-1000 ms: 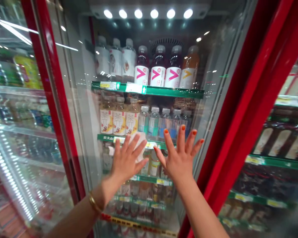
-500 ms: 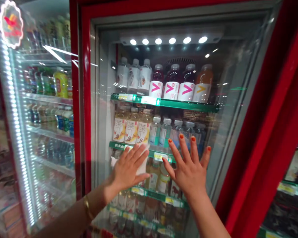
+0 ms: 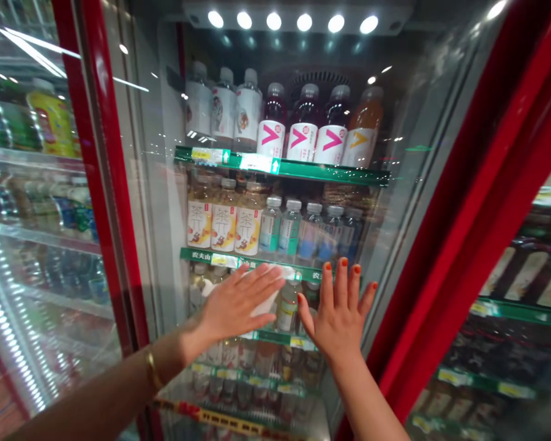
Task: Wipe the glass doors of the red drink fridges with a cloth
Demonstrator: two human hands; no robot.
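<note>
Under the fingers of my flat, open left hand [image 3: 232,303], a thin white cloth [image 3: 265,305] seems pressed on the red-framed glass door [image 3: 429,245]; my right hand [image 3: 340,321] spreads beside. I'm likely wiping; moving on needs flat fingers.

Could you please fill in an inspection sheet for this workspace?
Surface: upright glass door, with light reflections.
Things: white cloth, partly hidden at the glass.
Clutter: nothing seen.
Left hand: open over the cloth.
Right hand: open, fingers spread at the glass, no item visible; firm contact cannot be told.
Cables: nothing seen.
Surroundings: bottles on shelves behind the glass, lit lamps above, red frames at both sides.
</note>
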